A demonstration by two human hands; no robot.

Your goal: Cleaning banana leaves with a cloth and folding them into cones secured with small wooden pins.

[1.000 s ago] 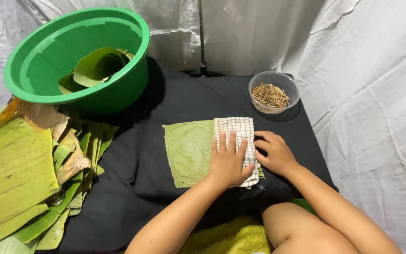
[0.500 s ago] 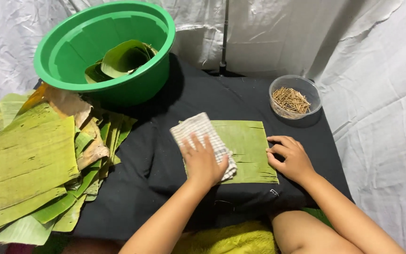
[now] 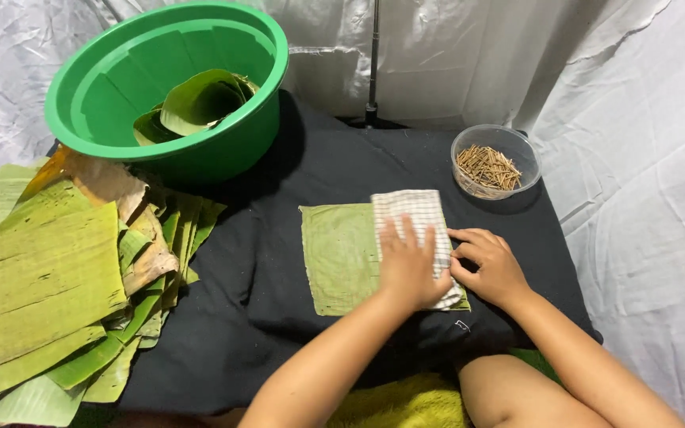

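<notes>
Leaf piece (image 3: 341, 257): green, squarish, flat under your hands on the black cloth (image 3: 279, 261).
Checked cloth (image 3: 410, 214): your left hand (image 3: 410, 265) presses it flat, fingers spread.
Right hand (image 3: 491, 265): loosely curled, pinning the leaf's edge.
Green basin (image 3: 120, 87): far left, holds curled leaves.
Clear bowl (image 3: 495, 162): beyond your right hand, holds small sticks.

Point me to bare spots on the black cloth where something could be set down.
Free: the black cloth between the leaf pile and leaf square, and the strip between green basin and stick bowl. Crowded: the square's right side, under the checked cloth, left hand and right hand.
</notes>
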